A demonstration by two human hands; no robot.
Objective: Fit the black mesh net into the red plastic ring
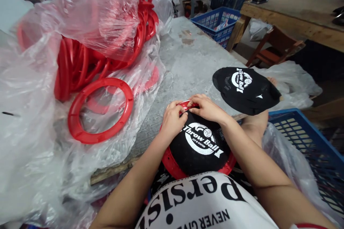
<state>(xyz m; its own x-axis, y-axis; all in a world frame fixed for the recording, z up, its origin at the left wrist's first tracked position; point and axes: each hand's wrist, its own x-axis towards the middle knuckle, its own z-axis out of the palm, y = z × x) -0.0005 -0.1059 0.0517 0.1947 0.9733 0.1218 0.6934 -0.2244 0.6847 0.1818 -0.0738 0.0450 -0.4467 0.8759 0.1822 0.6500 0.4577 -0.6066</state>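
A red plastic ring leans against my body at the table's near edge, with a black mesh cloth printed "Throw Ball" stretched over it. My left hand and my right hand both pinch the cloth's edge at the ring's far rim, fingers closed. A second black "Throw Ball" cloth lies loose to the right, resting on my knee. One bare red ring lies flat on clear plastic to the left.
A big clear plastic bag holds several red rings at the left. The grey table runs ahead. A blue crate stands at my right. More blue crates and a wooden bench lie beyond.
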